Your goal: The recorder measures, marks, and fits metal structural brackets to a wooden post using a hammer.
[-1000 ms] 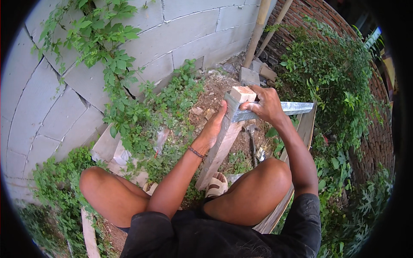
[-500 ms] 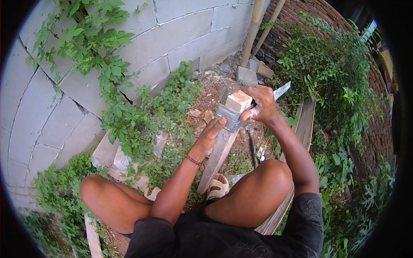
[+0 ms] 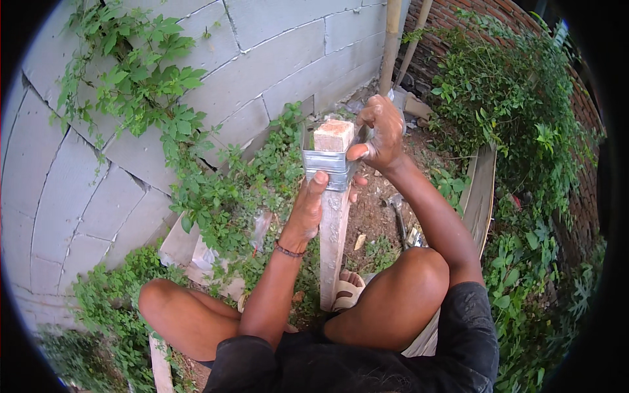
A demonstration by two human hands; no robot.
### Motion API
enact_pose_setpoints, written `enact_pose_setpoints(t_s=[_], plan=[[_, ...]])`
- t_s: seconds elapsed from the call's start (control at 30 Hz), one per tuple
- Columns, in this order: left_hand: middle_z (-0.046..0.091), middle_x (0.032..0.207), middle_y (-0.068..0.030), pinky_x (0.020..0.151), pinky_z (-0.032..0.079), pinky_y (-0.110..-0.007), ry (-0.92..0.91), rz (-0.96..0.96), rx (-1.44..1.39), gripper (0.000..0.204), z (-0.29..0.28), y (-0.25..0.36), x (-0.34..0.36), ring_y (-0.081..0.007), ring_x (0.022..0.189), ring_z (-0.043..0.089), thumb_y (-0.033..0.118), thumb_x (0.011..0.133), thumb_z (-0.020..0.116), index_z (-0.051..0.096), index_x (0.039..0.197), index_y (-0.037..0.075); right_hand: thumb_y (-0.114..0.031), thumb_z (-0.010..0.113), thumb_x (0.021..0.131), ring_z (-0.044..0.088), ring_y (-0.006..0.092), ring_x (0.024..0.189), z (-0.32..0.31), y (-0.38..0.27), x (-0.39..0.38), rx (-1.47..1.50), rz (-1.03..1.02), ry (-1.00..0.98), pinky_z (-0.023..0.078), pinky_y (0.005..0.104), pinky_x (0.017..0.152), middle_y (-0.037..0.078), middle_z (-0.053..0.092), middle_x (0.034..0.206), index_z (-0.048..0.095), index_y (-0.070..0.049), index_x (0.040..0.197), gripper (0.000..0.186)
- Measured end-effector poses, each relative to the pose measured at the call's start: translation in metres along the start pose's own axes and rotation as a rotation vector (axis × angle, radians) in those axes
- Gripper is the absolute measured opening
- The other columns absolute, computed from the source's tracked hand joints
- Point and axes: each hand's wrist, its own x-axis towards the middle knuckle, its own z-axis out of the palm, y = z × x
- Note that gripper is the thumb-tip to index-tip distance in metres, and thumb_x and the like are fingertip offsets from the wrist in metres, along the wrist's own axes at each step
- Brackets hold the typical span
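Observation:
An upright wooden post (image 3: 333,229) stands between my legs, its pale cut top level with my hands. A thin silvery metal strip (image 3: 325,164) wraps around the post just below that top, and part of it stands away from the wood at the far left corner. My left hand (image 3: 305,213) is closed around the post at the strip's lower edge, thumb on the metal, fingertips showing on the right side. My right hand (image 3: 381,134) has curled fingers and its thumb against the strip at the post's right side; it hides the strip's far end.
A hammer (image 3: 397,209) lies on the soil right of the post. Long boards (image 3: 480,190) run along my right side. A grey block wall (image 3: 262,65) with vines stands ahead and left; leafy bushes (image 3: 498,92) and a brick wall are at the right.
The post has tilted from leaning right to nearly upright, and both hands have shifted left with it. The strip's end, which stuck out beyond my right hand, is now mostly hidden.

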Motion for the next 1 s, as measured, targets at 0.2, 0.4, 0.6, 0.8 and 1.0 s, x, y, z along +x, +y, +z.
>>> enact_pose_setpoints(t_s=[0.2, 0.4, 0.6, 0.8, 1.0], plan=[[0.068, 0.090, -0.0107, 0.064, 0.051, -0.028, 0.204, 0.168, 0.184, 0.070, -0.008, 0.038, 0.015, -0.0153, 0.074, 0.064, 0.064, 0.099, 0.049, 0.059, 0.124, 0.000, -0.052, 0.072, 0.087, 0.062, 0.0296, 0.058, 0.015, -0.034, 0.029, 0.086, 0.548, -0.292, 0.049, 0.0430, 0.059, 0.010, 0.058, 0.059, 0.055, -0.003, 0.075, 0.054], [0.067, 0.080, -0.0081, 0.058, 0.048, -0.028, 0.387, 0.303, 0.655, 0.074, 0.004, 0.092, 0.022, -0.0137, 0.067, 0.063, 0.070, 0.098, 0.042, 0.066, 0.111, 0.001, -0.060, 0.069, 0.088, 0.066, 0.0339, 0.078, 0.007, -0.054, 0.072, 0.305, 0.696, -0.516, 0.050, 0.0472, 0.071, 0.021, 0.064, 0.081, 0.059, 0.002, 0.088, 0.063], [0.068, 0.080, -0.0078, 0.056, 0.049, -0.027, 0.396, 0.260, 0.539, 0.070, 0.020, 0.128, 0.023, -0.0118, 0.064, 0.063, 0.066, 0.098, 0.049, 0.067, 0.109, -0.001, -0.071, 0.070, 0.081, 0.061, 0.0419, 0.119, 0.007, -0.053, 0.107, 0.387, 0.782, -0.580, 0.050, 0.0489, 0.101, 0.031, 0.048, 0.135, 0.033, -0.001, 0.151, 0.106], [0.064, 0.071, -0.0073, 0.056, 0.053, -0.028, 0.419, 0.297, 0.596, 0.074, 0.042, 0.154, 0.026, -0.0137, 0.060, 0.062, 0.072, 0.096, 0.044, 0.065, 0.102, 0.001, -0.062, 0.071, 0.086, 0.062, 0.0361, 0.117, 0.014, -0.059, 0.125, 0.688, 0.754, -0.455, 0.052, 0.0454, 0.097, 0.028, 0.052, 0.134, 0.029, -0.005, 0.154, 0.098], [0.063, 0.074, -0.0062, 0.058, 0.053, -0.028, 0.380, 0.267, 0.474, 0.072, 0.047, 0.161, 0.013, -0.0136, 0.064, 0.062, 0.072, 0.095, 0.046, 0.062, 0.108, 0.003, -0.050, 0.075, 0.087, 0.063, 0.0256, 0.111, 0.015, -0.087, 0.142, 0.868, 0.854, -0.334, 0.057, 0.0336, 0.078, 0.019, 0.059, 0.124, 0.037, -0.004, 0.147, 0.085]])
